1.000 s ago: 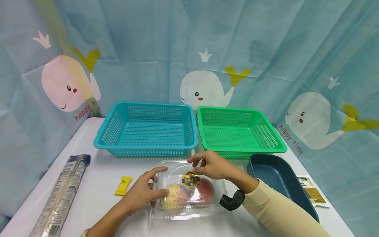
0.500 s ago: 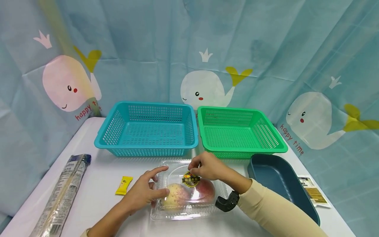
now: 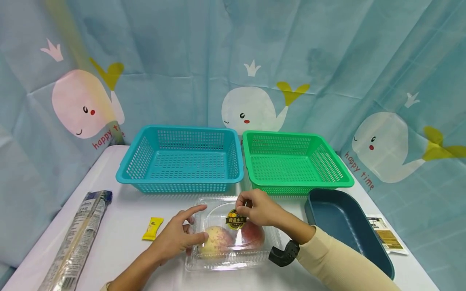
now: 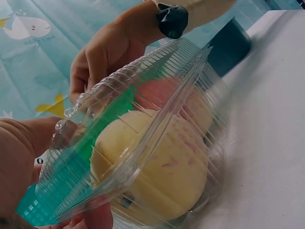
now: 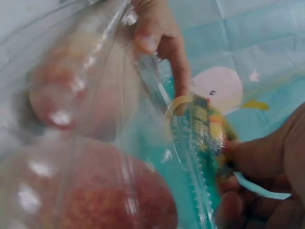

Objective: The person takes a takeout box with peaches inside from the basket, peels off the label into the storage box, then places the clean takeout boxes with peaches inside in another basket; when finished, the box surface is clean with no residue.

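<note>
clear plastic box (image 3: 214, 216) on a white table (image 3: 120, 242).
from left: yellow packet (image 3: 153, 228); left hand (image 3: 178, 234), thumb and forefinger spread, gripping the box's left edge; pale fruit (image 3: 216, 241) inside; round sticker (image 3: 235, 220) on top; reddish fruit (image 3: 253, 237); right hand (image 3: 260, 207), thumb and finger pinching the sticker's edge; dark blue tray (image 3: 340, 218).

Right sleeve (image 3: 346, 258): long, cream, close-fitting; a plain cuff (image 3: 314, 244) was seen at its end. Wrist fitting (image 3: 284, 254): black, curved, marked with small dots; worn on the right wrist, just beyond the sleeve. Left sleeve (image 3: 104, 287): also cream; only a small edge was shown.
</note>
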